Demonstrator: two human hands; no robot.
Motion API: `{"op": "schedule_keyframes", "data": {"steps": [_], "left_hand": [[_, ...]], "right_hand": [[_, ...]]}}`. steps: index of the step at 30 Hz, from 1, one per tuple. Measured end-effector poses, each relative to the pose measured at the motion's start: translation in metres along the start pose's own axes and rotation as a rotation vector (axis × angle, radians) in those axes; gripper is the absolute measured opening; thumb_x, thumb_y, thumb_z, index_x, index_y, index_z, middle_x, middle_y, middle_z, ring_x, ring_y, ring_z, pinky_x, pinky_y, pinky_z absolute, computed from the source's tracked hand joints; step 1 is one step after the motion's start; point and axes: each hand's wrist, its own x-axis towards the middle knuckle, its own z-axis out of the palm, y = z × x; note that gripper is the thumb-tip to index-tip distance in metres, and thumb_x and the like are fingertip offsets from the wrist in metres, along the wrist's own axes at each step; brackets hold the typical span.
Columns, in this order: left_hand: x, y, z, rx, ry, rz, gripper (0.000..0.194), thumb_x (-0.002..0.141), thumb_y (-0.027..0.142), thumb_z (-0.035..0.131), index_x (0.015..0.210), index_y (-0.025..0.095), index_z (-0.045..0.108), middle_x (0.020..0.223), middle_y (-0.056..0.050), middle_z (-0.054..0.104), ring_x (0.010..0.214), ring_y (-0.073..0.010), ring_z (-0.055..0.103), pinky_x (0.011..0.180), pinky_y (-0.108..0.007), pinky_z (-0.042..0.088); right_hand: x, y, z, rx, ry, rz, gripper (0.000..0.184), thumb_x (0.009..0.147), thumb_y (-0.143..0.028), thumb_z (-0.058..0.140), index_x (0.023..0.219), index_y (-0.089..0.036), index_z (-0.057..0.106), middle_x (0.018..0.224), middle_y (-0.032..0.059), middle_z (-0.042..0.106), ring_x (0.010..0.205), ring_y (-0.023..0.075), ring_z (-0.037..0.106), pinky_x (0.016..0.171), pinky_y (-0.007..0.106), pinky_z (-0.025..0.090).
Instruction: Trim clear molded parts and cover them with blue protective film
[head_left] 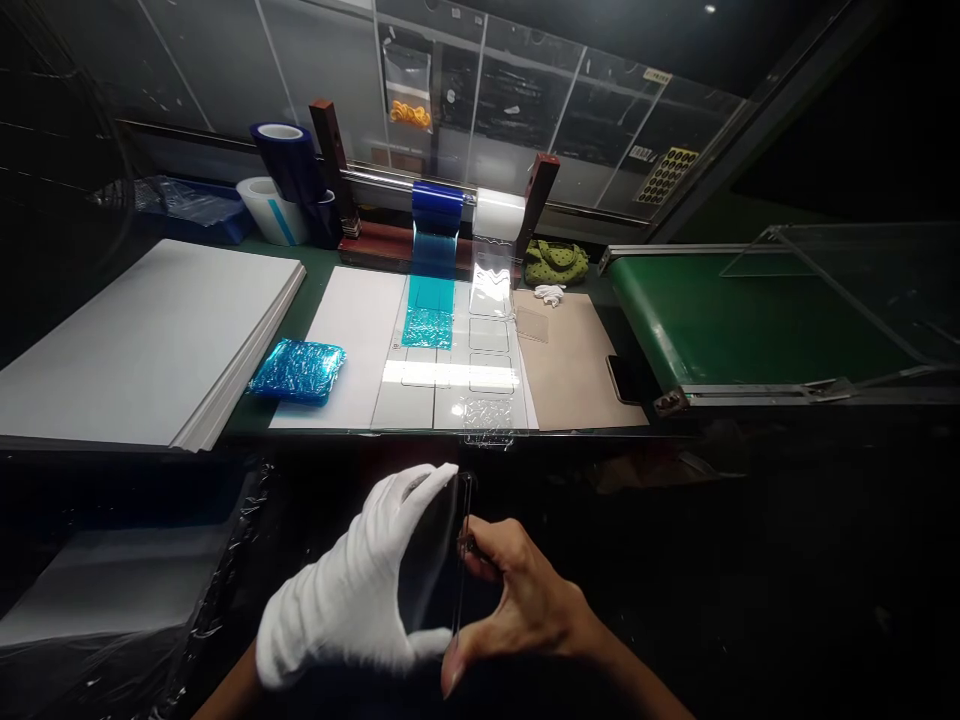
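Green conveyor belt (765, 320), dark phone (628, 380) near its corner, dotted green pouch (556, 264), bag of orange pieces (409, 92)

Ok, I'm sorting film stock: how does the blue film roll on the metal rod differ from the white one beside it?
The blue film roll is dark, the white film roll pale. The blue roll's strip is teal; the white roll's strip is clear. Both sit on one metal rod, partly unwound.

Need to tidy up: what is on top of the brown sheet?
A clear plate and a crumpled white item lie on the brown sheet, and a phone overlaps its right edge. What sits beneath the white item and phone is covered.
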Motion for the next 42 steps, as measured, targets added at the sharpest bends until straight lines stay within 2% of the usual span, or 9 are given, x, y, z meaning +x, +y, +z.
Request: {"op": "schedule_keyframes", "data": {"steps": [10,16,21,25,28,30,34,38,42], "left_hand": [[0.013,0.003,-0.006,0.076,-0.010,0.026,0.111,0.058,0.064,0.068,0.144,0.021,0.013,0.138,-0.014,0.029,0.125,-0.0318,0.036,0.101,-0.045,0.040],[0.014,0.003,-0.004,0.294,0.171,-0.061,0.108,0.056,0.048,0.071,0.144,0.016,0.015,0.133,-0.016,0.034,0.122,-0.0350,0.035,0.100,-0.050,0.038],[0.024,0.003,-0.003,0.321,0.213,-0.053,0.112,0.053,0.049,0.074,0.144,0.017,0.017,0.129,-0.016,0.037,0.115,-0.0364,0.040,0.098,-0.052,0.036],[0.030,-0.011,0.002,0.235,0.232,-0.109,0.115,0.051,0.051,0.076,0.145,0.021,0.017,0.132,-0.016,0.037,0.118,-0.0400,0.037,0.101,-0.057,0.030],[0.033,-0.029,0.009,-0.131,0.178,-0.215,0.112,0.054,0.055,0.075,0.145,0.024,0.018,0.140,-0.014,0.032,0.127,-0.0392,0.030,0.106,-0.058,0.023],[0.037,-0.040,0.015,-0.634,0.067,-0.304,0.099,0.065,0.061,0.067,0.144,0.023,0.021,0.142,-0.013,0.033,0.129,-0.0354,0.032,0.107,-0.055,0.025],[0.050,-0.052,0.035,-1.669,-0.179,-0.396,0.096,0.074,0.080,0.030,0.139,0.009,0.032,0.139,-0.021,0.039,0.128,-0.0348,0.037,0.104,-0.052,0.029],[0.069,-0.054,0.055,-2.089,-0.276,-0.427,0.121,0.057,0.093,0.032,0.134,-0.001,0.037,0.133,-0.027,0.043,0.119,-0.0381,0.044,0.097,-0.054,0.035],[0.085,-0.056,0.062,-2.211,-0.267,-0.449,0.121,0.057,0.092,0.035,0.134,-0.002,0.037,0.132,-0.028,0.044,0.120,-0.0379,0.043,0.097,-0.054,0.033]], "right_hand": [[-0.004,0.009,0.002,-0.021,0.080,-0.075,0.064,0.050,-0.065,0.075,0.062,-0.021,0.030,0.061,-0.0080,0.028,0.054,0.0053,0.022,0.042,0.020,0.018],[-0.011,0.021,-0.001,-0.031,0.537,-0.215,0.055,0.060,-0.055,0.075,0.063,-0.022,0.030,0.056,-0.0091,0.028,0.049,0.0052,0.023,0.044,0.021,0.021],[-0.006,0.015,-0.011,0.028,0.453,-0.162,0.019,0.078,-0.035,0.062,0.079,-0.019,0.052,0.055,-0.0089,0.029,0.047,0.0061,0.029,0.046,0.020,0.027],[0.010,0.031,-0.033,-0.076,0.466,-0.083,0.016,0.084,-0.034,0.055,0.091,-0.019,0.056,0.059,-0.0065,0.039,0.052,0.0084,0.039,0.050,0.021,0.035],[0.036,0.075,-0.072,-0.402,0.501,0.089,0.023,0.092,-0.028,0.040,0.105,-0.018,0.055,0.080,0.0012,0.057,0.068,0.0128,0.054,0.063,0.024,0.043],[0.055,0.110,-0.108,-0.758,0.453,0.310,0.031,0.092,-0.018,0.033,0.114,-0.017,0.054,0.101,0.0077,0.060,0.084,0.0158,0.058,0.072,0.026,0.044],[0.085,0.160,-0.177,-0.881,0.447,0.443,0.039,0.088,-0.006,0.032,0.116,-0.010,0.058,0.105,0.0171,0.060,0.090,0.0219,0.058,0.075,0.031,0.043],[0.101,0.163,-0.208,-0.934,0.455,0.439,0.039,0.088,-0.010,0.039,0.124,-0.008,0.052,0.116,0.0190,0.057,0.106,0.0262,0.053,0.086,0.036,0.042],[0.101,0.123,-0.186,-0.870,0.452,0.223,0.046,0.089,-0.027,0.046,0.133,-0.011,0.043,0.130,0.0157,0.052,0.116,0.0253,0.049,0.095,0.038,0.041]]}}
